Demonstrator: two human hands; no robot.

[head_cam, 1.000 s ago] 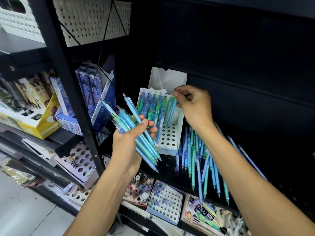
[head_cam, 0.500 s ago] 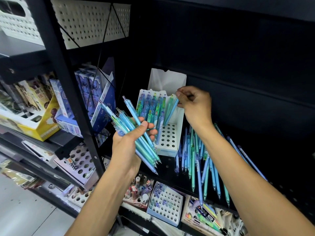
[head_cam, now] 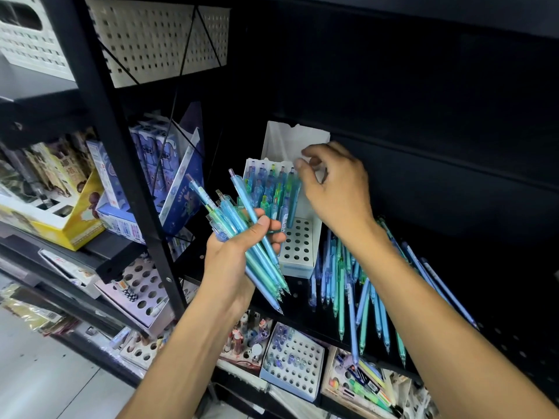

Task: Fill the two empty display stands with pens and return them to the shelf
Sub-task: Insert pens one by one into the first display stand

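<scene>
White display stand (head_cam: 302, 246) sits on the dark shelf (head_cam: 453, 237) at frame centre, tilted back against its card backing. Upper rows of holes are filled with blue and green pens; lower rows, nearest the camera, are open, so roughly half loaded by my estimate. Left hand (head_cam: 233, 255), centre of frame, grips a bundle of pens (head_cam: 257, 252) with fingers and thumb wrapped round the barrels, tips pointing lower right. Right hand (head_cam: 335, 189) hovers just above the stand's filled upper right corner, fingers loosely curled, thumb and forefinger close together; nothing visibly held between them. Loose pens (head_cam: 354, 285) lie scattered on the shelf right of the stand, lower right of centre. Remaining, as judged: fill the lower rows. A second stand for the task cannot be identified with confidence, so its loading and both returns count as outstanding.
</scene>
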